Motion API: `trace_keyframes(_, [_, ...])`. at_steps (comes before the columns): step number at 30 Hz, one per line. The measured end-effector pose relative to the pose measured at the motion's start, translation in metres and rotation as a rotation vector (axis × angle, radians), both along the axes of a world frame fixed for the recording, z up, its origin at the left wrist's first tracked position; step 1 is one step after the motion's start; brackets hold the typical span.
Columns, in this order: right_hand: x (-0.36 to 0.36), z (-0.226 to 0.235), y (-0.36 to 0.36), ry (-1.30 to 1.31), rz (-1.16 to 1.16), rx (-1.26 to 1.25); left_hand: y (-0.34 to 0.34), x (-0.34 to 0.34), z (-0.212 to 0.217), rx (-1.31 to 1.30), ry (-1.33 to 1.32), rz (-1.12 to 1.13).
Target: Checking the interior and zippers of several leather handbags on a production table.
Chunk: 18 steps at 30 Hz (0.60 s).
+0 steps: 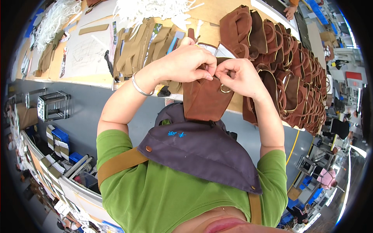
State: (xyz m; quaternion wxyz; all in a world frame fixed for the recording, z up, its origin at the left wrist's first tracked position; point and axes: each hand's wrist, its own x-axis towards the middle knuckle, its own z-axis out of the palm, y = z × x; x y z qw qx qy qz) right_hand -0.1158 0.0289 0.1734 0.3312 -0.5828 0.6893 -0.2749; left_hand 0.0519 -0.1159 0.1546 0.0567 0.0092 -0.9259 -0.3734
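- I see the brown bag (206,101) in front of the person's chest, by the near edge of the table (87,77) and above the dark apron (194,151). From my far-off seat, I can't tell if its bottom touches the apron.
- The left hand (188,63) has its thumb and finger pinched tight on the bag's top edge.
- The right hand (241,77) pinches the same edge close by, thumb and finger nearly together. I can't tell if a tiny thing is between them.
- I think the bag is light and bendy, but a bit stiff, since its sides keep their shape. It looks hard to break, and I guess it isn't very slippery.
- I would hold the top edge with one hand and a side with the other. The gold ring (225,89) looks small and hard, so I would not pull on it.
- More brown bags (236,28) crowd the table on the right. Some gape open, but I can't see what is inside.
- Low on the left there is a blue box (60,134). I can't make out what it holds.
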Motion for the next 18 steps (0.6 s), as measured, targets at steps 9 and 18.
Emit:
trace_keyframes(9, [-0.003,0.011,0.005,-0.110,0.030,0.109,-0.003,-0.006,0.011,0.015,-0.140,-0.014])
trace_keyframes(18, [-0.007,0.004,0.009,-0.068,0.050,0.061,0.005,-0.008,0.012,0.044,-0.127,0.044])
